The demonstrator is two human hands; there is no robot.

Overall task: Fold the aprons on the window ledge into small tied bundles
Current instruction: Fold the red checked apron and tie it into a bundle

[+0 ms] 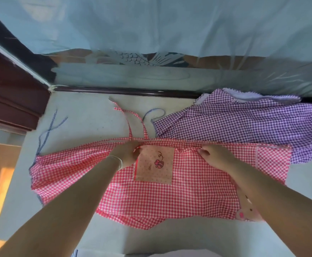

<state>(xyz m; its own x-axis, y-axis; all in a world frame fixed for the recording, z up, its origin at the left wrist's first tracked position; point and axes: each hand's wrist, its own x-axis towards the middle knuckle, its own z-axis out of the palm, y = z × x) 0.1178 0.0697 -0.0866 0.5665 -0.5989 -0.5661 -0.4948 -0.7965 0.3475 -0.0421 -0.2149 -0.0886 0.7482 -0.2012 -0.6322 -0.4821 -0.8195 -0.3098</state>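
A red-and-white checked apron (170, 197) lies spread on the pale window ledge (88, 115), with a pink patch pocket (155, 165) showing a bee drawing. My left hand (127, 154) pinches the apron's far folded edge just left of the pocket. My right hand (214, 153) pinches the same edge to the right of the pocket. Red checked ties (131, 123) trail from that edge toward the window. A purple-and-white checked apron (244, 123) lies crumpled at the back right, partly under the red one.
Blue striped cords (47, 128) lie on the ledge at the left, and another loops by the purple apron. A dark window frame (125, 90) and blue curtain (151, 25) close off the back. Dark wooden trim (9, 101) stands at the left.
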